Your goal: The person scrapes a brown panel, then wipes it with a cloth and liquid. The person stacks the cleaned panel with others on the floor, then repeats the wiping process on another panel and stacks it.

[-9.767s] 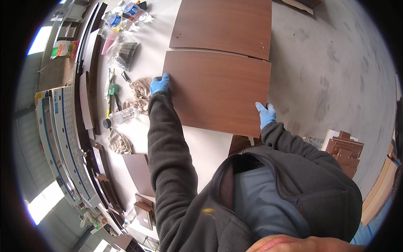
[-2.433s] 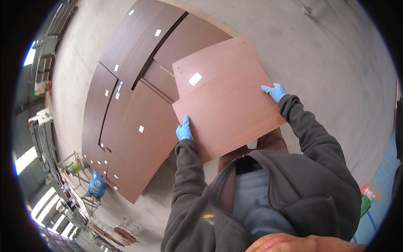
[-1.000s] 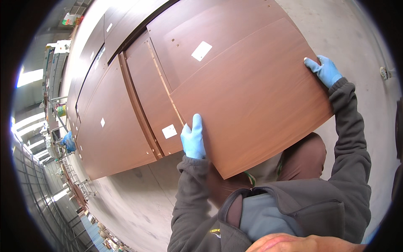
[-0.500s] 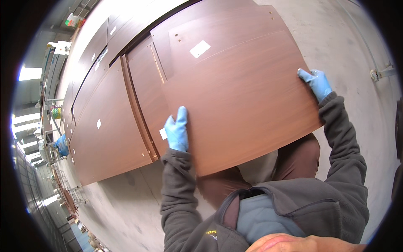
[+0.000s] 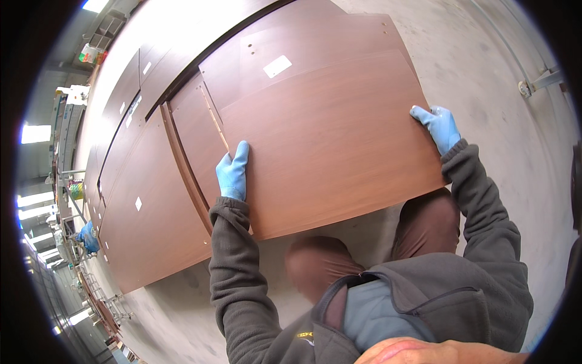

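Note:
A broad reddish-brown wooden panel lies before me, over other panels of the same colour. My left hand, in a light blue glove, grips its left edge with the thumb on top. At the opposite edge, my right hand, gloved alike, has its thumb on the upper face and its other fingers partly hidden. Beyond the held panel's far edge shows another panel bearing a white label and small drilled holes. Left of my left hand runs a long narrow strip between panels.
More brown panels with small white labels are laid out to the left. Grey floor extends on the right, where a caster wheel on a metal frame stands. Racks and a blue bag line the far left.
Both hands and the held panel have shifted left and slightly away from me. The panel now covers more of the one beneath, and its near edge sits farther from my knees.

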`<state>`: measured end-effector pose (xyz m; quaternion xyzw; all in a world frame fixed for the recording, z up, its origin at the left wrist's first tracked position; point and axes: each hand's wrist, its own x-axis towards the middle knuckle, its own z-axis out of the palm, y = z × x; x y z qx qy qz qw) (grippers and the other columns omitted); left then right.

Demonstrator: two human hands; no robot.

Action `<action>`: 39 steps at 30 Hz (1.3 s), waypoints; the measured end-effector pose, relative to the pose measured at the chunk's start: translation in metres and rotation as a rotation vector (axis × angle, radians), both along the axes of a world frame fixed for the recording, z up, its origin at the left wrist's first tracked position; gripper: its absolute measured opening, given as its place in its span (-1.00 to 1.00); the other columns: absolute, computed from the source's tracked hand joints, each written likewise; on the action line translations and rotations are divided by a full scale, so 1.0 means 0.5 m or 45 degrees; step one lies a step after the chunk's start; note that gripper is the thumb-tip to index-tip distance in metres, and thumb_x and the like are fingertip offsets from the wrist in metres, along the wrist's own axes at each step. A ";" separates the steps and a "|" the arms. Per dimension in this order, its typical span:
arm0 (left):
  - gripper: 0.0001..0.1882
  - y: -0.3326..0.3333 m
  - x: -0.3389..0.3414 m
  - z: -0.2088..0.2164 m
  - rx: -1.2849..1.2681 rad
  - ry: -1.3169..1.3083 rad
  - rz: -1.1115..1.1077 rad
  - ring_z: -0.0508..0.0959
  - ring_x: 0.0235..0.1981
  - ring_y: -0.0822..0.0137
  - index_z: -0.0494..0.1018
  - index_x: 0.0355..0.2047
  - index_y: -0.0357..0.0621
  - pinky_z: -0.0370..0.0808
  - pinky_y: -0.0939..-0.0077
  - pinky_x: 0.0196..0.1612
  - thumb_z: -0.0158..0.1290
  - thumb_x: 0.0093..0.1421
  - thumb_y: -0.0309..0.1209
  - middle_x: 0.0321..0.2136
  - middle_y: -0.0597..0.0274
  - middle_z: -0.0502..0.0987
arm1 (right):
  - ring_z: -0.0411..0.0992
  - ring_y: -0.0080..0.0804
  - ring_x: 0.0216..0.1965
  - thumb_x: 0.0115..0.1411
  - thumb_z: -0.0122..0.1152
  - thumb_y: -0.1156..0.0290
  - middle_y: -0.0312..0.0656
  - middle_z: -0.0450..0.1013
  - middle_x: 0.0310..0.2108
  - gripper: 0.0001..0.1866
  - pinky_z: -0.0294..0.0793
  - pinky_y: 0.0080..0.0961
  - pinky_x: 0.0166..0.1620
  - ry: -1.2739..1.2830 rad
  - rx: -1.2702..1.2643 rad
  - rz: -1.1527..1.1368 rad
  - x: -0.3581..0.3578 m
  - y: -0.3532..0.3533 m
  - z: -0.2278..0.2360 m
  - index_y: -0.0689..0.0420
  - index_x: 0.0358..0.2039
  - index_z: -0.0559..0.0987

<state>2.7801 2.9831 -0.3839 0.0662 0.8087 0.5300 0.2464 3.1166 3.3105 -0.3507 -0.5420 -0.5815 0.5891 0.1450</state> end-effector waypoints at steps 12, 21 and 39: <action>-0.33 -0.013 0.092 -0.054 0.041 0.149 0.154 0.43 -0.39 0.41 0.55 -0.34 -0.48 0.46 0.35 -0.28 0.24 0.29 0.10 -0.46 0.22 0.55 | 0.63 -0.28 -0.30 0.28 0.34 -0.09 0.01 0.65 -0.30 -0.37 0.59 -0.36 -0.13 -0.318 0.384 0.391 -0.071 0.133 -0.050 0.38 -0.18 0.65; -0.36 -0.020 0.128 0.108 0.318 0.056 0.231 0.56 -0.25 0.42 0.56 -0.06 -0.45 0.51 0.49 -0.15 0.28 0.30 0.03 -0.24 0.17 0.65 | 0.56 -0.15 -0.25 0.28 0.24 -0.28 0.10 0.59 -0.32 -0.27 0.50 -0.23 -0.08 -0.820 0.699 0.564 -0.086 0.152 -0.017 0.32 -0.35 0.61; -0.66 -0.171 0.169 0.198 1.080 -0.251 0.530 0.64 -0.07 0.26 0.52 0.05 -0.38 0.59 0.35 0.04 0.09 0.45 -0.32 -0.02 0.02 0.63 | 0.42 -0.70 -0.48 0.41 0.23 0.08 -0.36 0.57 -0.39 -0.60 0.42 -0.64 -0.41 -0.201 0.161 0.149 -0.020 0.125 -0.053 0.21 -0.10 0.68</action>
